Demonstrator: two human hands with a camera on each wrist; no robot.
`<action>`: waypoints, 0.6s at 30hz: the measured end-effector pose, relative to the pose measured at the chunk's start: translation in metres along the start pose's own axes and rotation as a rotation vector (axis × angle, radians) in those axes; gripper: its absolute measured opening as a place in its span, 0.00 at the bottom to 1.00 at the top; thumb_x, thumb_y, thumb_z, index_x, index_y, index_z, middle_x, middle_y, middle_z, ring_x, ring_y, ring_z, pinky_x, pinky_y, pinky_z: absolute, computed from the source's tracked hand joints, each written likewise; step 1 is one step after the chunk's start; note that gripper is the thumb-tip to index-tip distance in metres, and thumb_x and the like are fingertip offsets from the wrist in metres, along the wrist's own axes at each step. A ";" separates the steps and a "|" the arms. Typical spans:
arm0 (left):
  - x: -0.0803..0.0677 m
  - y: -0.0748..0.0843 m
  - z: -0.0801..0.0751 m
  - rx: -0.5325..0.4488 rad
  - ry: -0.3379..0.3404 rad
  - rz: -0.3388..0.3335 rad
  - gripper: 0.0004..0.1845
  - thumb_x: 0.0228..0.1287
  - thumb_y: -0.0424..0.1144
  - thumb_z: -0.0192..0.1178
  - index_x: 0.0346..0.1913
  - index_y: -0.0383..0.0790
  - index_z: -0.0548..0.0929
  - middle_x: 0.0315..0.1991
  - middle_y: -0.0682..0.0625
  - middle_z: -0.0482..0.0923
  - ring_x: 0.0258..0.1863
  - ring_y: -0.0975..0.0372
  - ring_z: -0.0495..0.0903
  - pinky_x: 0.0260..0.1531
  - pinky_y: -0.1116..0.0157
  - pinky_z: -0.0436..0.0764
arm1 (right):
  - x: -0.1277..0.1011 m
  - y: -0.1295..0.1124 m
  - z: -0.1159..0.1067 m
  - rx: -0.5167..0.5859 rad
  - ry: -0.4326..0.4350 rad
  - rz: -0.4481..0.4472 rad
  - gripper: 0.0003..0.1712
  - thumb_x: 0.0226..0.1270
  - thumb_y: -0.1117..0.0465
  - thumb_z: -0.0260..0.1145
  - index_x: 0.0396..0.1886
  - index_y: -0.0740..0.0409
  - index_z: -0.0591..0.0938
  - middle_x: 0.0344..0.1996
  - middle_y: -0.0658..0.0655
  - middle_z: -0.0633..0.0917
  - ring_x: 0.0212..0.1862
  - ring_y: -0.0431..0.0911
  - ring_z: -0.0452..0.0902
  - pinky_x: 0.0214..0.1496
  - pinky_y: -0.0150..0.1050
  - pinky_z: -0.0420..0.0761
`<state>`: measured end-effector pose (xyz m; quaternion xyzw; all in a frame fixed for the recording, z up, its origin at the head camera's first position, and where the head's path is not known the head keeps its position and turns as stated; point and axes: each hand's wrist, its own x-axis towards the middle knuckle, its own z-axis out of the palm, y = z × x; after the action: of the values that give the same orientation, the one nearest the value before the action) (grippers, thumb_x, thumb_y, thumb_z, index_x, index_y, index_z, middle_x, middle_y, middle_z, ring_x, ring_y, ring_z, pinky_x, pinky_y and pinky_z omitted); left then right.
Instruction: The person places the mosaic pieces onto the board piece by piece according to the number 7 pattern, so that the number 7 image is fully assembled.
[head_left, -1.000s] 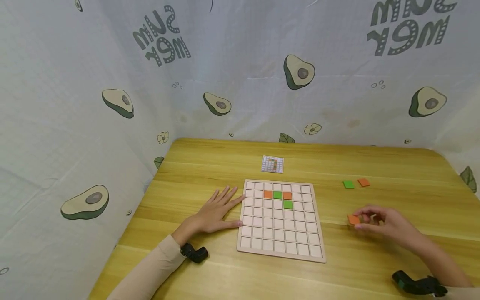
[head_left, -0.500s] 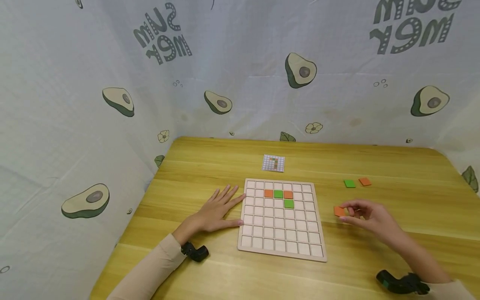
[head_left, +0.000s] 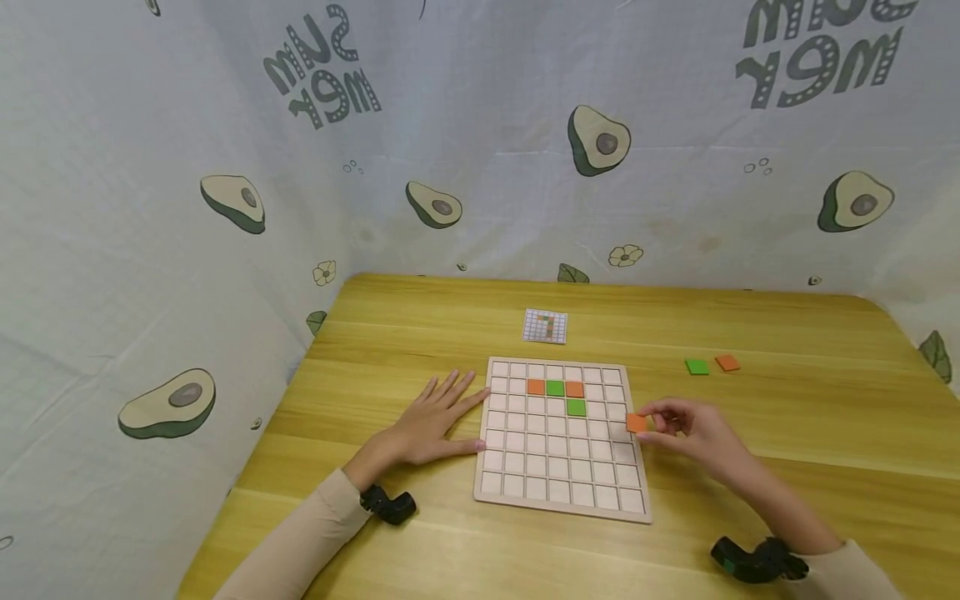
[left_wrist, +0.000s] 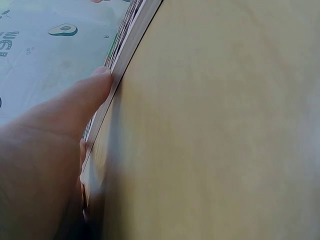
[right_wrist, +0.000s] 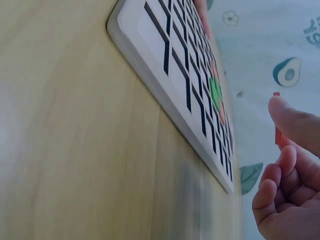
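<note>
Between thumb and fingertips my right hand (head_left: 693,433) pinches an orange square tile (head_left: 636,422), held in the air over the right edge of a pale wooden grid board (head_left: 547,462). In the right wrist view the tile (right_wrist: 278,135) shows edge-on, apart from the board. My left hand (head_left: 435,423) lies flat with fingers spread, its thumb and index fingertip touching the board's left edge. Set in the board's upper cells are an orange, a green and an orange tile (head_left: 574,389) in a row, with a green tile (head_left: 576,407) below the right-hand orange one.
Beyond the board lies a small printed grid card (head_left: 545,326) with coloured squares. To the right rest a loose green tile (head_left: 697,367) and a loose orange tile (head_left: 727,362) on the wooden table (head_left: 810,375). A patterned curtain (head_left: 510,167) hangs behind and at the left.
My right hand has moved left with the orange tile, from the table's right side to the board's right edge. The left hand has stayed in place.
</note>
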<state>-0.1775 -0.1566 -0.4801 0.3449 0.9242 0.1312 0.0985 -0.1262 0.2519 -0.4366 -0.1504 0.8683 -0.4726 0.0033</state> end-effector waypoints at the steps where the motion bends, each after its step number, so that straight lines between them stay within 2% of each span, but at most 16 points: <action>1: 0.000 0.000 0.000 -0.001 0.000 0.000 0.45 0.69 0.72 0.45 0.81 0.58 0.46 0.81 0.47 0.34 0.78 0.51 0.32 0.74 0.50 0.33 | 0.002 -0.001 0.002 0.003 -0.004 0.007 0.14 0.57 0.70 0.76 0.43 0.70 0.85 0.25 0.51 0.75 0.27 0.38 0.70 0.24 0.31 0.70; 10: -0.001 0.002 -0.002 -0.004 -0.004 -0.001 0.45 0.69 0.72 0.45 0.81 0.58 0.45 0.81 0.47 0.33 0.78 0.51 0.32 0.74 0.50 0.32 | 0.016 -0.011 0.021 0.013 -0.046 0.077 0.16 0.57 0.64 0.77 0.43 0.67 0.85 0.25 0.53 0.73 0.28 0.40 0.69 0.25 0.31 0.69; 18: -0.001 0.003 -0.003 -0.016 0.002 0.005 0.45 0.69 0.71 0.46 0.81 0.57 0.47 0.81 0.46 0.34 0.78 0.50 0.33 0.74 0.49 0.33 | 0.025 -0.013 0.035 0.027 -0.077 0.109 0.16 0.57 0.65 0.77 0.42 0.68 0.84 0.25 0.53 0.74 0.28 0.41 0.69 0.27 0.30 0.71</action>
<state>-0.1752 -0.1557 -0.4763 0.3463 0.9223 0.1393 0.1001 -0.1413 0.2096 -0.4418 -0.1209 0.8680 -0.4773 0.0645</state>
